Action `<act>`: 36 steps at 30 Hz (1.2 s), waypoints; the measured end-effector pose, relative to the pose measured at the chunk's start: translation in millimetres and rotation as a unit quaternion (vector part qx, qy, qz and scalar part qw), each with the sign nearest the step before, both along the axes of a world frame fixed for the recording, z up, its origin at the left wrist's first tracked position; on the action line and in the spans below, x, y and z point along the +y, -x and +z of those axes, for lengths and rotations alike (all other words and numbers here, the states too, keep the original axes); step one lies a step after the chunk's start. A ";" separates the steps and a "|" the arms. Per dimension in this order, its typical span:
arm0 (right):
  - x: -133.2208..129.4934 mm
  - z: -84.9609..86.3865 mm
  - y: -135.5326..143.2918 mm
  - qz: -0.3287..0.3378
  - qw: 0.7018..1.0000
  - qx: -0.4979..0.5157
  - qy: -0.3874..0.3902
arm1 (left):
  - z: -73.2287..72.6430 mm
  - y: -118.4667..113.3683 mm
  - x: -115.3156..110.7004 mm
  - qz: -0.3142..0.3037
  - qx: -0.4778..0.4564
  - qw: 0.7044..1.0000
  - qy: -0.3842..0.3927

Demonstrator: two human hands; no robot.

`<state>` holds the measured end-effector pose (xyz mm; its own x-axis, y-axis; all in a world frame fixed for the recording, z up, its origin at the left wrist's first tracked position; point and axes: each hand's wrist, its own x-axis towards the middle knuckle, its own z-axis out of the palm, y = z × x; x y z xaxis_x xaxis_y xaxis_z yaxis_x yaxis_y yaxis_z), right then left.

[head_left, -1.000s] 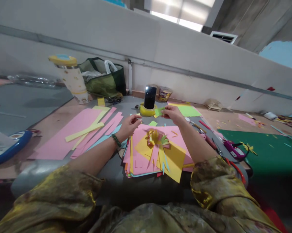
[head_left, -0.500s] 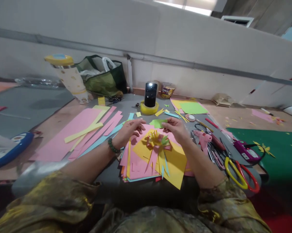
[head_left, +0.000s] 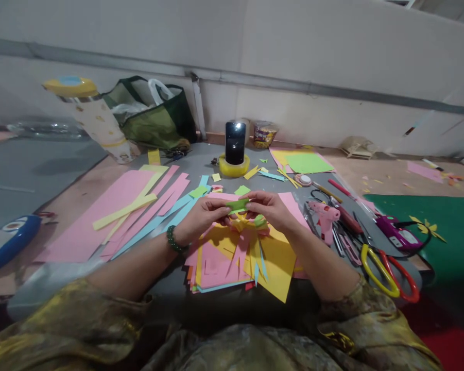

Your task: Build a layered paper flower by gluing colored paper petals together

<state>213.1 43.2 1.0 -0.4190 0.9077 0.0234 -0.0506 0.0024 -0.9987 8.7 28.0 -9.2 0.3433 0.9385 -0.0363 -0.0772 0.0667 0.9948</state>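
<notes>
A small green piece of paper (head_left: 238, 206) is held between my two hands, above a stack of coloured paper. My left hand (head_left: 208, 214), with a dark beaded bracelet on its wrist, pinches the left end. The right end is between the thumb and fingers of my right hand (head_left: 268, 208). Just below lies a paper flower (head_left: 245, 226) with yellow petals and pink, yellow and blue strips, partly hidden by my fingers. It rests on yellow and pink sheets (head_left: 216, 257). Another green scrap (head_left: 242, 190) lies just beyond my hands.
Pink sheets (head_left: 100, 211) and paper strips lie left. A phone (head_left: 235, 144) stands in a yellow tape roll (head_left: 234, 167) at the back. To the right are a pink glue gun (head_left: 326, 219), cutters, scissors (head_left: 390, 273) and a purple power strip (head_left: 399, 232). A tall bottle (head_left: 96, 121) stands back left.
My left hand has moved right and taken hold of the green paper's other end. My right hand has brought the paper nearer and left, over the flower. The view has tilted slightly.
</notes>
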 end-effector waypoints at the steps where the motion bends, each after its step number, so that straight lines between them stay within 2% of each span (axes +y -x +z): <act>1: 0.1 0.3 -0.9 -0.002 1.000 0.002 -0.007 | 1.1 -0.1 -0.7 -0.003 -0.010 1.000 -0.003; 6: -1.9 0.1 -2.0 -0.009 0.996 0.000 -0.084 | 8.4 0.2 -4.8 -0.053 -0.047 0.997 0.014; 9: -3.2 -3.0 -1.5 0.010 0.988 -0.027 -0.152 | 9.7 0.0 -6.6 -0.043 0.011 0.999 0.007; 12: -4.5 -6.8 -0.8 0.004 0.970 -0.075 -0.232 | 8.6 -0.7 -7.1 -0.036 0.072 0.996 -0.031; 15: -5.9 -8.3 -0.6 -0.020 0.944 -0.128 -0.304 | 6.3 -0.5 -6.7 -0.039 0.089 0.994 -0.055; 18: -7.7 -6.1 -2.1 -0.021 0.924 -0.173 -0.342 | 3.8 0.5 -5.8 -0.042 0.101 0.992 -0.065; 21: -9.8 -1.3 -5.3 -0.010 0.923 -0.176 -0.343 | 2.2 1.1 -5.3 -0.045 0.100 0.992 -0.064; 24: -11.8 2.6 -7.4 -0.013 0.942 -0.157 -0.297 | 2.9 0.8 -5.7 -0.045 0.097 0.992 -0.069; 27: -12.4 2.1 -4.6 -0.042 0.956 -0.156 -0.245 | 4.6 0.1 -6.5 -0.046 0.104 0.990 -0.080; 30: -11.3 -1.4 0.9 -0.064 0.960 -0.144 -0.231 | 5.9 -0.4 -7.0 -0.052 0.104 0.990 -0.081; 36: -8.4 -0.9 3.4 -0.024 0.977 -0.106 -0.182 | 5.5 -0.3 -7.2 -0.069 0.083 0.993 -0.056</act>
